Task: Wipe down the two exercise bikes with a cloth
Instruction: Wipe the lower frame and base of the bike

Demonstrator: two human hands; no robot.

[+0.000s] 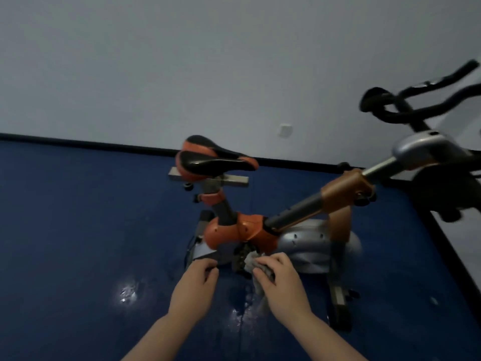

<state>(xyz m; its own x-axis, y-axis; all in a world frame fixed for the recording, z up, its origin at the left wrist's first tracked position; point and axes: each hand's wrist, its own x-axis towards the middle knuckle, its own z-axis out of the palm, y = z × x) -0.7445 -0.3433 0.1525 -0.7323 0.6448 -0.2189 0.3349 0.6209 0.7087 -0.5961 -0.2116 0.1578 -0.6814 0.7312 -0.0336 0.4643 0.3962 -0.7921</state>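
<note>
**A:** Head view. What stands in front of the person?

**B:** One exercise bike (pixel 260 230), orange and silver, on a blue floor (pixel 78 243) against a pale wall (pixel 182 61). A black and orange saddle (pixel 213 158) sits at the left end, black handlebars (pixel 416 100) at the upper right. The silver wheel cover (pixel 312 243) is low on the right side. A second bike cannot be made out with certainty.

**A:** Location of the cloth?

**B:** The cloth (pixel 253 263), grey and crumpled, is pressed against the lower middle of the bike, just below the orange housing and beside the silver wheel cover. Part of it hangs down beneath the hand toward the floor.

**A:** Right hand?

**B:** The right hand (pixel 278 274) lies over the cloth, its grip closed around it, fingers curled, thumb on the near side. The hand touches the frame through the cloth.

**A:** Left hand?

**B:** The left hand (pixel 197 277) is at the silver panel (pixel 205 252) on the bike's lower left. Its grip is closed on the panel's lower edge, fingers folded over it. It carries no cloth.

**A:** Floor condition?

**B:** Bright, wet-looking patches (pixel 127 290) show on the floor near the hands. A small white wall plate (pixel 285 130) sits above the black skirting. The picture is blurred at the right edge.
</note>
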